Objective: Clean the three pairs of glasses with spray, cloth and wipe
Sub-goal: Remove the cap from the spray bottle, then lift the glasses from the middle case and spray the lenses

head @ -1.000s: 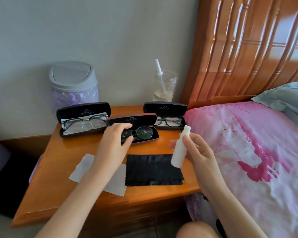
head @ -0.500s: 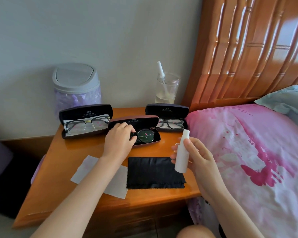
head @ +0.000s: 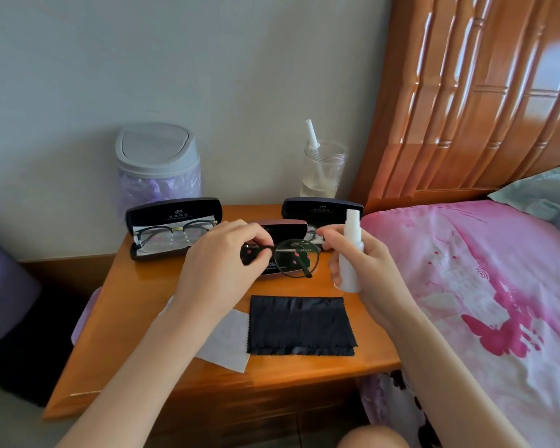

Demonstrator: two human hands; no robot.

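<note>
The left hand pinches the round dark wire-framed glasses, their long axis pointing sideways at the white plastic spray bottle gripped upright by the right hand, just beside.

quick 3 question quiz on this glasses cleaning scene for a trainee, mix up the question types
1. True or false: the left hand pinches the round-lens glasses by the frame.
2. Multiple choice: what does the right hand hold? A) a glasses case B) the white spray bottle C) a drinking cup
3. Short answer: how many pairs of glasses lie in open cases?

Key
1. True.
2. B.
3. Two: one in the left case, one in the right case.
</note>
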